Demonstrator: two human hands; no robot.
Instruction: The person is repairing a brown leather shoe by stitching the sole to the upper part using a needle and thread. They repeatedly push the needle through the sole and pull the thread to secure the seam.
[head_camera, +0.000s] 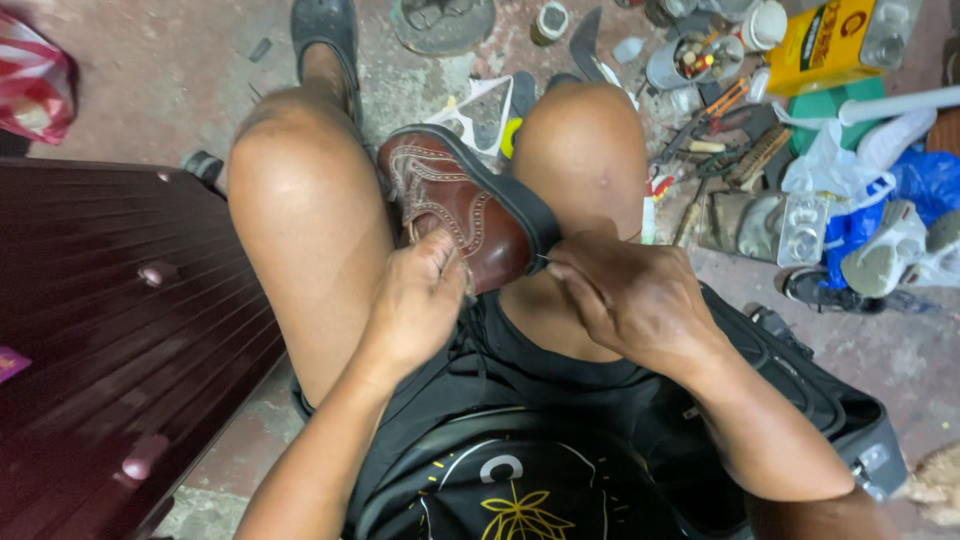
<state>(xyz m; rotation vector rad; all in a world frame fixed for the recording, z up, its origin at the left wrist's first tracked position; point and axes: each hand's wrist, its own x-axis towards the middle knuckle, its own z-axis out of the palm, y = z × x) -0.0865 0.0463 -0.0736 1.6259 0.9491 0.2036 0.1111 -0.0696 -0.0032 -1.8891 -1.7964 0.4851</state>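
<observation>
A brown brogue leather shoe (455, 205) with a black sole lies on its side, wedged between my two bare knees. My left hand (420, 300) grips the shoe's upper at the near end, thumb pressed on the leather. My right hand (625, 295) pinches at the edge of the black sole near the toe; a thin needle or thread seems to run from its fingertips into the sole, too small to be sure. I sit in black clothes above a concrete floor.
A dark red wooden box (110, 330) stands at my left. Scattered tools (715, 150), tins and a yellow container (825, 40) crowd the floor at the upper right, with white sneakers (890, 250) and plastic bags. A black sandal (325, 30) is on my left foot.
</observation>
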